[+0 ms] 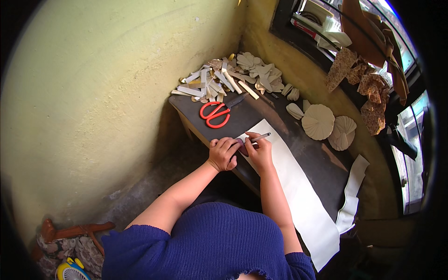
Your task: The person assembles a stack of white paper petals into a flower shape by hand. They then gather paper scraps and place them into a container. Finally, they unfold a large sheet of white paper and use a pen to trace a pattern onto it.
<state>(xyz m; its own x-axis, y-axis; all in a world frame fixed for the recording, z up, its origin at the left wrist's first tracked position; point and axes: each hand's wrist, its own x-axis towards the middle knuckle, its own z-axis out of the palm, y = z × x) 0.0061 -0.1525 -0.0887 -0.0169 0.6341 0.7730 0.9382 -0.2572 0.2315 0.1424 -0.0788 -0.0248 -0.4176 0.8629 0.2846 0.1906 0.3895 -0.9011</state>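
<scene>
A long white strip of sheet material (pixel 298 196) runs along the near edge of the dark table, its far end by my hands. My left hand (pixel 224 153) has its fingers curled over a small, rounded maroon piece (pixel 243 147), holding it against the strip's end. In my right hand (pixel 259 152) is a slim pen (pixel 262 136), gripped between thumb and fingers. The pen's tip is hidden by my fingers, close to the maroon piece. Beyond my left hand lie red-handled scissors (pixel 215 115), blades pointing away to the right.
White and tan offcuts (pixel 205 84) are heaped at the table's (pixel 275 112) far end, beside stacked pale petal-shaped pieces (pixel 261 70). Round fanned stacks (pixel 318 122) and a folded white strip (pixel 352 191) lie along the right. A wall stands left; brown material (pixel 373 32) hangs at the barred window.
</scene>
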